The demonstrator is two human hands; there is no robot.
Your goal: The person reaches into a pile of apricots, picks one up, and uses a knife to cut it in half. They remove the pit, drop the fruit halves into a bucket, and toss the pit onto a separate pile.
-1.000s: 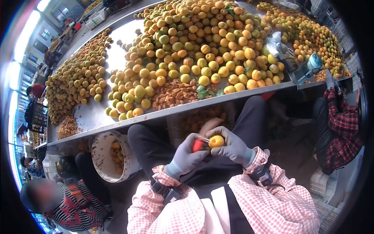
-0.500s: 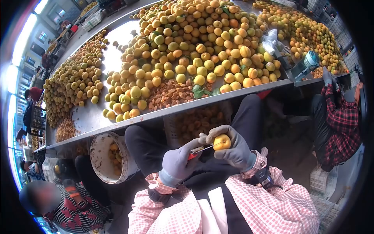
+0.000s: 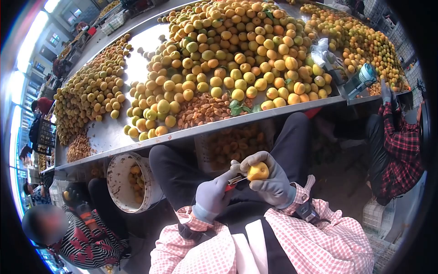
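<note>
My left hand, in a grey glove, is closed around a small red-handled knife. Its blade points right and reaches the near side of a yellow apricot. That fruit sits between the thumb and fingers of my gloved right hand. Both hands are close together over my lap, left thumb and right fingertips nearly meeting above the knife. Beyond them, under the table edge, a crate holds orange apricot halves.
A metal table bears a big heap of apricots and a pile of brown pits. Left of my knee stands a white bucket with fruit inside. One person sits at left, another at right.
The knife has come nearer the apricot, so less of its blade shows. The apricot has turned slightly in my right hand, and the view has shifted a little.
</note>
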